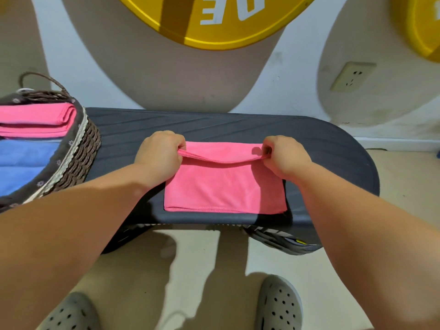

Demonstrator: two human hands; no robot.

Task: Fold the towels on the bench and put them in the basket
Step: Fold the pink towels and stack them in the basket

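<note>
We see the left hand and the right hand at the far corners of a pink towel. Each hand has its fingers curled and pinches the far edge of the towel, the left hand at the left corner and the right hand at the right corner. The hands are well apart, with the whole width of the towel between them. Between the hands the pinched edge is lifted a little and hangs in a shallow curve over the layer under it. From the hands toward us the towel lies flat and folded on the bench, and its stitched near edge is close to the near rim of the bench.

To the left of the left hand is the basket, at the left end of the bench, near the hand but not touching it. We cannot tell if it stands on the bench or just beside it. Inside it we see folded pink towels on the far side and a blue towel on the near side.

Beyond the hands, high on the wall, hangs a yellow sign. A socket is on the wall, far to the right of the right hand. Under the arms, on the floor, are grey clogs.
</note>
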